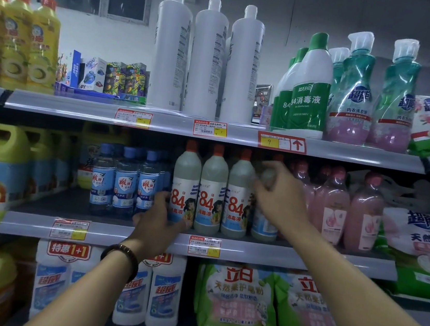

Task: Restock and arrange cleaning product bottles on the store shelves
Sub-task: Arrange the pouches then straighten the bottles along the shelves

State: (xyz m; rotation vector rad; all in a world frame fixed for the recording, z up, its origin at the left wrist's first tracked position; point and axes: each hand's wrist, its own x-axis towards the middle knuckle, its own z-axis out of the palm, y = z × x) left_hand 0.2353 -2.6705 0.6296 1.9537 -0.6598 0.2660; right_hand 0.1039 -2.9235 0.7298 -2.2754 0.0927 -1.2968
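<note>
Red-capped pale plastic "84" disinfectant bottles [212,189] stand in a row on the grey metal middle shelf [305,258]. Left hand [159,218] grips the leftmost bottle [186,175] low down. Right hand [277,195] wraps around the shoulder of the fourth bottle [264,223], which is upright. Pink liquid bottles [331,207] are just right of the right hand, blue-labelled clear bottles [125,179] just left of the left hand.

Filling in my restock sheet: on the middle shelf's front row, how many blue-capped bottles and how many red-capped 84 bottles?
Blue-capped bottles: 3
Red-capped 84 bottles: 4, counting the one partly hidden under the right hand
Total: 7
</note>
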